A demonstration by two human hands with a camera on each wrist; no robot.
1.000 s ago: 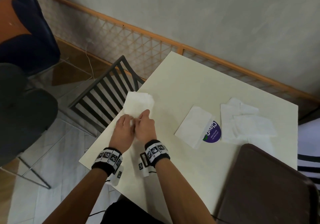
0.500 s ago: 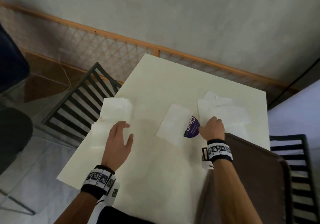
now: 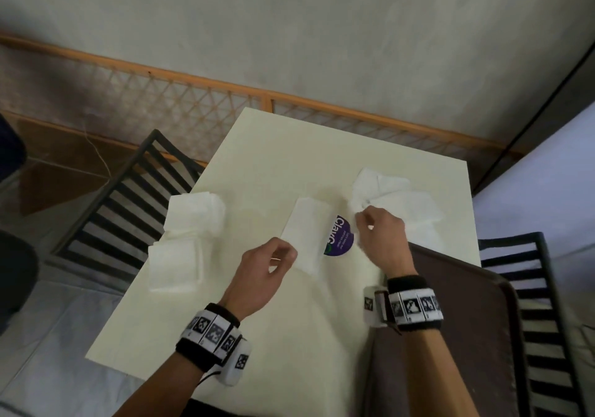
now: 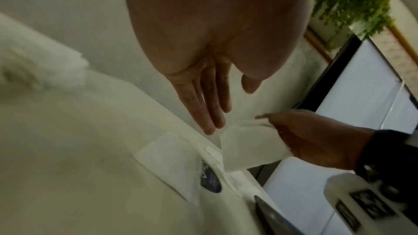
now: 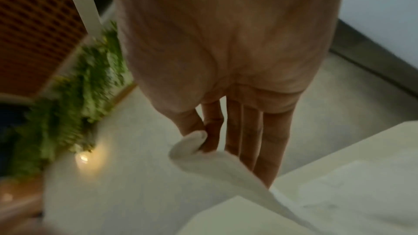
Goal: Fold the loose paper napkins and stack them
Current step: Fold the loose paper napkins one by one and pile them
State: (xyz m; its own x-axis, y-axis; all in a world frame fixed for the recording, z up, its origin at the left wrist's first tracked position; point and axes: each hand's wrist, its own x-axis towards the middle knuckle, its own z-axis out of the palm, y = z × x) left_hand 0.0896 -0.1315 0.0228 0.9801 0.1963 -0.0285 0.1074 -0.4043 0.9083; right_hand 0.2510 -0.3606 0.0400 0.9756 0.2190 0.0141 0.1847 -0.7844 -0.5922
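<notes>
On the cream square surface (image 3: pixel 338 152), the right hand (image 3: pixel 381 239) pinches a corner of a loose white paper napkin (image 3: pixel 362 204) at the near left edge of the heap of unfolded white napkins (image 3: pixel 402 200) that lies toward the far right corner. The head view shows only the back of this hand. The right wrist view shows the hold itself: thumb and forefinger press a rolled white corner (image 5: pixel 192 142) between them, the other fingers (image 5: pixel 251 142) hang straight and close together, and the sheet trails down toward the surface. The left wrist view shows the same napkin (image 4: pixel 244 147) lifted clear of the surface beneath the right hand (image 4: pixel 316 142).

The left hand (image 3: pixel 267 271) is over the middle of the surface, its fingertips at the near left corner of a flat white napkin packet with a round purple label (image 3: pixel 309 233). From above its fingers look loosely curled; the left wrist view shows the fingers (image 4: pixel 208 106) nearly straight and held side by side, holding nothing. Whether they touch the packet cannot be told.

The packet is an oblong. Its long axis runs from the near side toward the far edge, tilted slightly right, with the label on its right side.

Along the left edge lie two stacks of folded white napkins (image 3: pixel 193 213), one nearer the far side and one nearer the person (image 3: pixel 175 263), overlapping where they meet. A dark brown tray (image 3: pixel 450 336) covers the near right corner, and black slatted chairs (image 3: pixel 135 197) stand on both sides.
</notes>
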